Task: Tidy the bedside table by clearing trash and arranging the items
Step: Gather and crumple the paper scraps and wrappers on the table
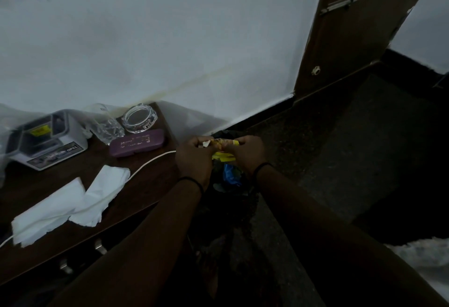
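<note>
A yellow wrapper (222, 147) was held just off the worktop's (150, 180) right edge, above a dark bin bag (228, 180), probably so it could be crumpled small before dropping. The left hand (193, 158) and right hand (245, 152) both pinched it, fingers curled tight. Two white tissues (73, 199) lay on the worktop, uncleared.
</note>
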